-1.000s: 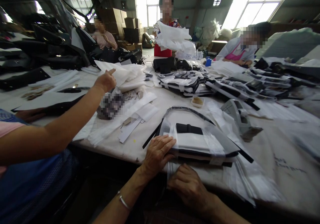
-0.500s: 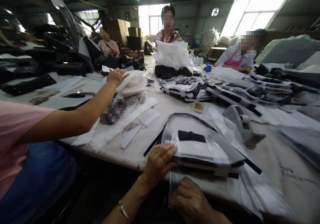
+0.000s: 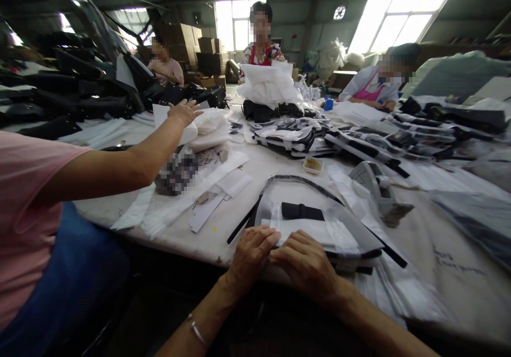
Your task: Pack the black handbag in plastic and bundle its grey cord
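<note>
A black bag wrapped in clear plastic [image 3: 319,224] lies at the near edge of the white table [image 3: 439,240], its black strap [image 3: 295,179] arching behind it. My left hand [image 3: 251,253] rests flat on the wrapped bag's near left corner. My right hand [image 3: 307,264] lies beside it on the bag's near edge, fingers pressing the plastic down. The two hands almost touch. A white paper sheet shows under the plastic.
A co-worker's arm [image 3: 131,155] reaches from the left to a pile of white sheets [image 3: 207,125]. Paper strips [image 3: 211,194] lie left of the bag, a tape dispenser [image 3: 379,189] right. Wrapped bags [image 3: 359,139] crowd the far table, where three people sit.
My right hand has risen from below the table edge onto the bag's near edge, next to my left hand. The co-worker's hand reached farther onto the white pile.
</note>
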The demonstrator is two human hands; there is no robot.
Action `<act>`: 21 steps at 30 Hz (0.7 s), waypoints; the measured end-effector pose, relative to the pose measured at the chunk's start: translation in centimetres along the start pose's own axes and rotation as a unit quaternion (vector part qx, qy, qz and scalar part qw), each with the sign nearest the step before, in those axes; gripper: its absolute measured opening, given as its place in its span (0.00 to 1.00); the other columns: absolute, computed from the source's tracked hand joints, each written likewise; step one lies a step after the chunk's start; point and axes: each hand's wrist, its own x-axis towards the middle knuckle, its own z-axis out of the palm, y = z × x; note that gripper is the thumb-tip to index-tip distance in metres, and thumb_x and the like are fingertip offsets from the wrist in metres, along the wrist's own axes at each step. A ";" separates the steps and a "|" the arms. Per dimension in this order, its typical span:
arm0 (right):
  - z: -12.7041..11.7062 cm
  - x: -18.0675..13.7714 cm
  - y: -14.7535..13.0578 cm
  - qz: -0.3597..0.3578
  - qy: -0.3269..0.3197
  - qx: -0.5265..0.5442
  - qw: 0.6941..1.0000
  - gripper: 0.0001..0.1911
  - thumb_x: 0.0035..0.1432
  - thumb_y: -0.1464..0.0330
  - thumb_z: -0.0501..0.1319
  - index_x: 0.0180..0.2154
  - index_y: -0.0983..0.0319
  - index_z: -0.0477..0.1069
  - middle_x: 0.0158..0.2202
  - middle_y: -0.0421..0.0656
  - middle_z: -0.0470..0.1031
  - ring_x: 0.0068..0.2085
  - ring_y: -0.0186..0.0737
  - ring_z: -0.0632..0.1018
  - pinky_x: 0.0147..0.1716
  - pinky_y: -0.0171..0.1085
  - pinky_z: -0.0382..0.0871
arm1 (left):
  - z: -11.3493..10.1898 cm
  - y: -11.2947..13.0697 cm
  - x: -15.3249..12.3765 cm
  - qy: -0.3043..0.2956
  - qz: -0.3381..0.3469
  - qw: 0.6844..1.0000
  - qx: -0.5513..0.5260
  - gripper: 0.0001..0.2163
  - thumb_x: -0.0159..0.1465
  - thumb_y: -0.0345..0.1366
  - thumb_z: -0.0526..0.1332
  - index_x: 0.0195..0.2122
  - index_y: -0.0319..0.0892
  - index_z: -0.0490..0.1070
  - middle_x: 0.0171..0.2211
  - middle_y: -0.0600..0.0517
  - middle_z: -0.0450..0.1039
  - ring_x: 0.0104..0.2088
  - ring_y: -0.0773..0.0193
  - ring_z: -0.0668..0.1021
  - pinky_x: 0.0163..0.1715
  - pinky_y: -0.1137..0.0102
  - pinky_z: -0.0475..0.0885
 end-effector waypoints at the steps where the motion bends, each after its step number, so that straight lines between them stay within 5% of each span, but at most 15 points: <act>1: 0.0 0.5 0.6 0.005 -0.006 -0.012 1.000 0.12 0.69 0.69 0.55 0.33 0.61 0.73 0.27 0.41 0.74 0.30 0.37 0.69 0.33 0.39 0.59 | -0.1 0.0 0.0 0.001 -0.009 1.000 -0.014 0.11 0.70 0.31 0.55 0.52 0.42 0.70 0.46 0.46 0.78 0.51 0.58 0.77 0.50 0.62 0.73; 9: 0.0 2.6 3.7 0.168 -0.112 0.078 0.976 0.09 0.65 0.66 0.60 0.33 0.60 0.78 0.31 0.41 0.79 0.34 0.38 0.75 0.36 0.36 0.65 | -2.6 0.6 0.7 -0.101 -0.135 0.969 -0.181 0.19 0.63 0.29 0.59 0.56 0.44 0.66 0.54 0.46 0.73 0.56 0.55 0.73 0.60 0.54 0.66; 14: -0.3 3.2 3.6 0.328 -0.167 0.175 0.913 0.11 0.61 0.62 0.64 0.30 0.59 0.78 0.29 0.38 0.79 0.31 0.36 0.77 0.31 0.33 0.65 | -0.9 1.1 0.6 -0.052 -0.194 0.967 -0.156 0.12 0.61 0.34 0.66 0.46 0.45 0.71 0.45 0.50 0.78 0.51 0.53 0.77 0.60 0.51 0.63; 18: 0.1 2.8 3.7 0.341 -0.165 0.151 0.913 0.09 0.60 0.66 0.63 0.28 0.60 0.76 0.27 0.38 0.78 0.30 0.36 0.75 0.31 0.33 0.63 | -0.1 1.3 0.6 -0.017 -0.205 0.968 -0.144 0.03 0.65 0.35 0.63 0.37 0.44 0.70 0.38 0.51 0.78 0.48 0.55 0.78 0.57 0.53 0.64; 21: 0.2 2.9 3.9 0.338 -0.190 0.141 0.911 0.09 0.60 0.69 0.61 0.27 0.60 0.75 0.27 0.39 0.77 0.30 0.36 0.75 0.31 0.33 0.61 | -0.1 1.4 1.0 -0.013 -0.214 0.968 -0.134 0.06 0.68 0.34 0.59 0.32 0.43 0.69 0.34 0.52 0.77 0.46 0.57 0.79 0.55 0.55 0.66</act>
